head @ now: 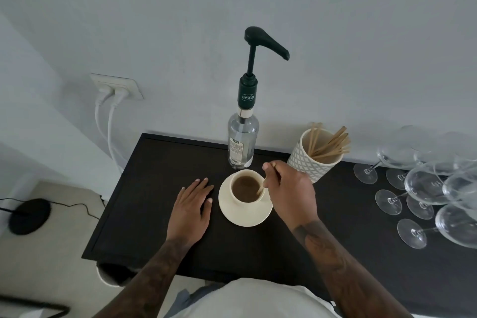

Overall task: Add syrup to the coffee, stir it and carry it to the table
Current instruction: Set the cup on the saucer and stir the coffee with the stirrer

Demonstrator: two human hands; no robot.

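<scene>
On the dark bench (144,214), a cream cup of coffee (246,186) sits upright on its saucer (245,217), just in front of the clear syrup bottle (242,142) with its dark pump head (265,44). The right hand (289,188) hovers over the cup's right rim, its fingers (269,170) curled and pinching a wooden stirrer (260,190) whose lower end dips into the coffee. The left hand (192,206) lies flat on the bench just left of the saucer, fingers straight and slightly apart, holding nothing. A patterned pot of wooden stirrers (315,155) stands behind the right hand, and wine glasses (426,188) crowd the bench's right side.
</scene>
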